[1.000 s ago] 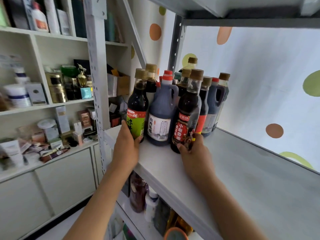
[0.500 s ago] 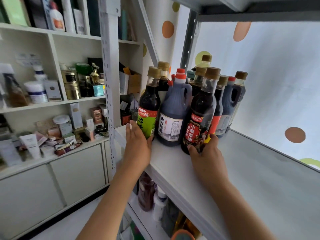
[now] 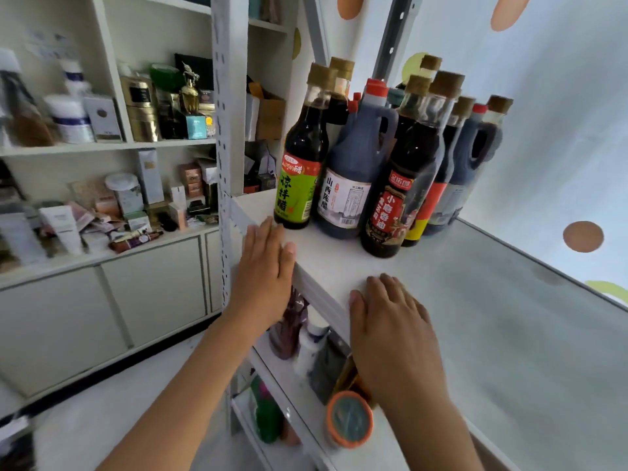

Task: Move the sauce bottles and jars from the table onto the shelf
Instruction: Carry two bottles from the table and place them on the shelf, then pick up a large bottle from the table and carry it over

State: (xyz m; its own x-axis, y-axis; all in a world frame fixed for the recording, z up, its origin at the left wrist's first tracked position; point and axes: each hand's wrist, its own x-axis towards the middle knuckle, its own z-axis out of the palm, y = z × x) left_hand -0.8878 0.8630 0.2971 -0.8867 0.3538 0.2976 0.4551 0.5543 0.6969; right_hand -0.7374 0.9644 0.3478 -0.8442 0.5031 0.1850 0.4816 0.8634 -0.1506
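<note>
White metal shelving fills the right half of the view, its pale shelf (image 3: 339,263) backed by a wall with coloured dots, while to the left a built-in white cabinet (image 3: 102,300) carries boxes, tubes and jars of cosmetics on its open shelves. At the far left corner of the shelf stands a tight cluster of dark sauce bottles, all upright. Nearest in the front row is a bottle with a green label (image 3: 299,168), just right of it a handled jug with a white label (image 3: 353,164) and a red cap, and right again, set a little nearer, a bottle with a red label (image 3: 404,178). Behind these crowd more bottles with brown caps and a second handled jug (image 3: 472,158), the rows touching or nearly so. The left hand (image 3: 263,273) lies flat at the shelf's near left edge, fingers straight and together, their tips just short of the green-labelled bottle's base and holding nothing. The right hand (image 3: 390,321) rests palm down on the shelf's front edge, fingers relaxed and spread, empty, well apart from the red-labelled bottle. Below the shelf, on a lower level, stand further bottles and a container with an orange-rimmed lid (image 3: 350,419), partly hidden by the right forearm.
</note>
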